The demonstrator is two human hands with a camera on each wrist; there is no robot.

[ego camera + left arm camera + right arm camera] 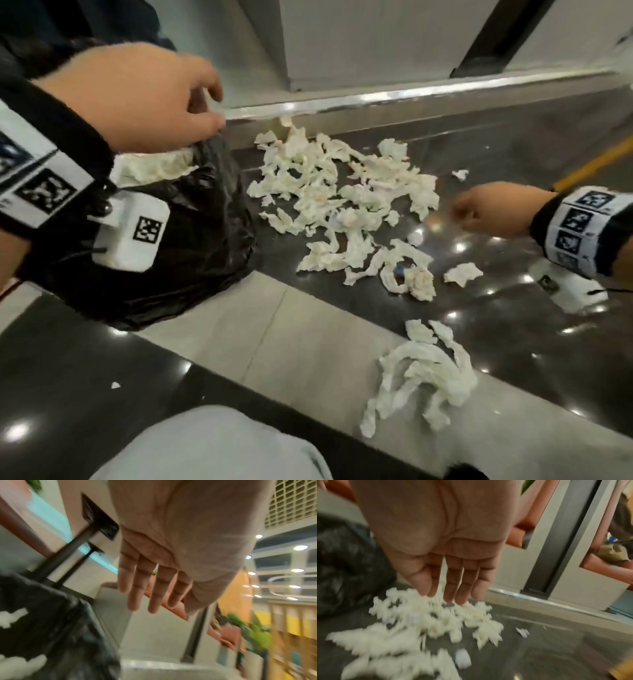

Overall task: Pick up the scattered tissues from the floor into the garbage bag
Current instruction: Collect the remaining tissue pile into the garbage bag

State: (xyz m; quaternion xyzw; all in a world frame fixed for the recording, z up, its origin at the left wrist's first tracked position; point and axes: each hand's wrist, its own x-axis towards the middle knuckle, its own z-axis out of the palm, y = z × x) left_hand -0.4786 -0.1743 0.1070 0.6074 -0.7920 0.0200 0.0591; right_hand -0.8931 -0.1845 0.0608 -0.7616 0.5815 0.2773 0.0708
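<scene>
A black garbage bag (pixel 191 240) (pixel 42 635) (pixel 342 568) stands on the floor at the left, with white tissues (pixel 150 168) showing in its mouth. My left hand (pixel 212 109) (pixel 154 601) hovers just above the bag's rim, fingers straight and relaxed, holding nothing. A large pile of torn white tissues (pixel 342 205) (pixel 419 622) lies on the dark glossy floor right of the bag. My right hand (pixel 460 212) (pixel 450 596) hangs empty at the pile's right edge, fingers pointing down toward it. A smaller tissue cluster (pixel 421 377) lies nearer me, and a single piece (pixel 462 274) lies below the right hand.
A metal threshold strip (pixel 376 99) and white wall panels run behind the pile, with a dark post (pixel 496 34) at the right. A pale tile band (pixel 274 325) crosses the dark floor. My knee in light trousers (pixel 219 445) is at the bottom. A yellow floor line (pixel 596 164) lies far right.
</scene>
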